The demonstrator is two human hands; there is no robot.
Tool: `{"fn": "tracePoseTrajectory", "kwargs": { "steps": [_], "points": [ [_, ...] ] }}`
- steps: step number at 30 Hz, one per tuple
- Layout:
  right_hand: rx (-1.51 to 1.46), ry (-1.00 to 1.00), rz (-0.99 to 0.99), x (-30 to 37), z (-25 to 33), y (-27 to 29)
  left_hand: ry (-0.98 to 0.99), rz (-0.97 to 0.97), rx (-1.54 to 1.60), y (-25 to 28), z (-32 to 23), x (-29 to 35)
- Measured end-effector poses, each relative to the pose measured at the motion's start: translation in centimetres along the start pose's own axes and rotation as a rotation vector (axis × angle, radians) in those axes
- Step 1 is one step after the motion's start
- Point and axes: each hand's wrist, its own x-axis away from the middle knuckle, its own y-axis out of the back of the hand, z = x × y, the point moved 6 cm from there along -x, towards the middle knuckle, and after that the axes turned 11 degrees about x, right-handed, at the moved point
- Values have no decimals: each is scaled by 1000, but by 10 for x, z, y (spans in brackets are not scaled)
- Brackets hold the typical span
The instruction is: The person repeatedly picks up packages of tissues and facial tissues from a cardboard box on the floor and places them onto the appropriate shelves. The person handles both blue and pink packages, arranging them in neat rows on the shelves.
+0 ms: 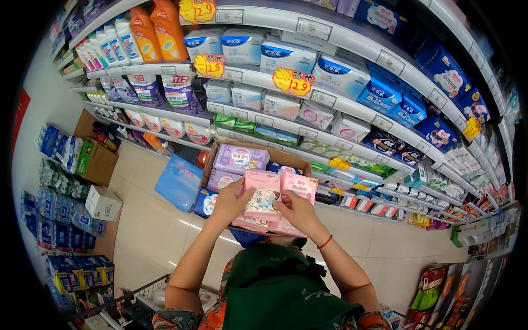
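- Here on my feed, the pink pack (263, 190) sits up between both hands, over the open cardboard box (297, 159), printed face toward me
- My left hand (230, 202) has its grip narrowed on the pack's left edge, thumb lying over the front
- And my right hand (301, 213) grips the right edge, thumb on the lower corner, a red cord (325, 241) round that wrist
- Just beside it, a second pink pack (300, 186) rests in the box, partly covered by the right fingers
- Down the box's left side I see two purple packs (240, 158), then a blue pack (205, 202) at the near corner
- Left of the box, a blue plastic item (177, 181); beyond, stocked shelves (352, 109) curve across my view
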Motion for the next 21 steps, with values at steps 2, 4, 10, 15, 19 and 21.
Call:
{"fn": "tracePoseTrajectory", "kwargs": {
  "steps": [2,4,10,15,19,21],
  "points": [
    [-18,-38,12,2,4,-1,-39,13,-2,-2,-2,6],
    [-55,-57,11,5,6,-4,16,22,58,-5,6,10],
    [-133,-62,-36,12,11,-14,-1,51,80,-3,-10,15],
    [-148,-15,-101,17,24,-15,-77,4,139,9,-16,22],
    [-285,12,-133,12,19,-22,-153,-63,160,16,-21,24],
    [-414,-3,-133,15,31,-15,-200,-91,171,21,-27,23]
  ]
}}
